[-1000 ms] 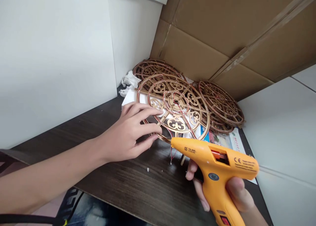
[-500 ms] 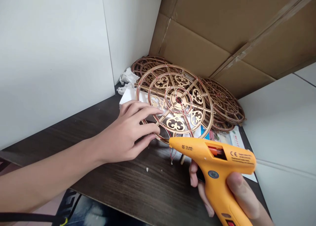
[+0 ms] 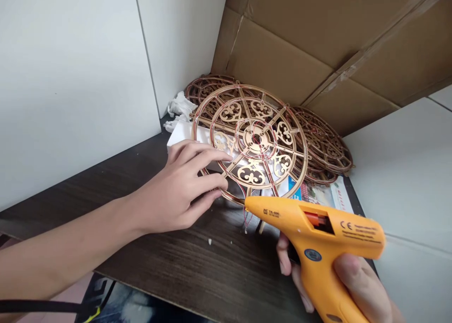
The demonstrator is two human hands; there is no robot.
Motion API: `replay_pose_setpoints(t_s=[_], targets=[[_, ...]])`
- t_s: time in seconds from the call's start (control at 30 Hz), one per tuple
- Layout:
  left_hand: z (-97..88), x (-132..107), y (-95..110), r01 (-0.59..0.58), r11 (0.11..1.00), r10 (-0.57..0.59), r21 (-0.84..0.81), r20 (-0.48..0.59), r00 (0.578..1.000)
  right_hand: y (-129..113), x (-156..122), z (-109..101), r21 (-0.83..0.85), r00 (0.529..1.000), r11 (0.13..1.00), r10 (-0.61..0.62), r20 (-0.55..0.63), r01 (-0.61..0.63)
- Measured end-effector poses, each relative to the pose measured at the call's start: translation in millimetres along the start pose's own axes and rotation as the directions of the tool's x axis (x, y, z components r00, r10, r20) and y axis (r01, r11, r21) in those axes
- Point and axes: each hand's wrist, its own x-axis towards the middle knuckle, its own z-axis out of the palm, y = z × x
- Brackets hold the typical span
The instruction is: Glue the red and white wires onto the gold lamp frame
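Observation:
My left hand (image 3: 183, 186) grips the near left rim of a round gold fretwork disc (image 3: 251, 141) strung with thin red wire, and holds it tilted up off the dark wooden table (image 3: 176, 252). My right hand (image 3: 339, 278) is wrapped round the handle of an orange hot glue gun (image 3: 318, 233). The gun's nozzle touches the disc's near edge, where loose red wire ends hang down.
Several more fretwork discs (image 3: 326, 149) lie stacked behind and to the right. A white box (image 3: 183, 137) and crumpled tissue (image 3: 180, 107) sit by the white wall panel. Printed paper (image 3: 318, 193) lies under the discs. Cardboard (image 3: 318, 40) leans at the back. A black cable (image 3: 42, 306) runs at bottom left.
The disc's far side has risen, so it now stands steeper in my left hand. The glue gun stays at the near edge.

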Motion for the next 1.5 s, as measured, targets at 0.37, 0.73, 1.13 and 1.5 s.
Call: replay_pose_setpoints(t_s=[0.37, 0.73, 1.13, 1.5], targets=[[-0.2, 1.0, 1.4, 0.013, 1.0, -0.013, -0.025, -0.013, 1.0, 10.1, -8.6, -18.4, -0.091, 0.997, 0.994, -0.06, 0.049, 0.064], [0.5, 1.0, 1.8, 0.018, 0.999, -0.018, -0.027, -0.014, 1.0, 5.6, -14.8, -22.6, -0.131, 0.995, 0.988, -0.076, 0.064, 0.084], [0.3, 1.1, 1.6, 0.002, 1.0, -0.002, -0.017, 0.002, 1.0, -0.3, 4.9, 5.0, 0.057, 0.978, 0.99, -0.133, 0.163, 0.126], [-0.1, 0.8, 2.0, 0.01, 0.999, -0.01, -0.034, 0.001, 1.0, -4.2, 3.5, -0.3, -0.123, 0.963, 0.968, -0.196, 0.183, 0.22]])
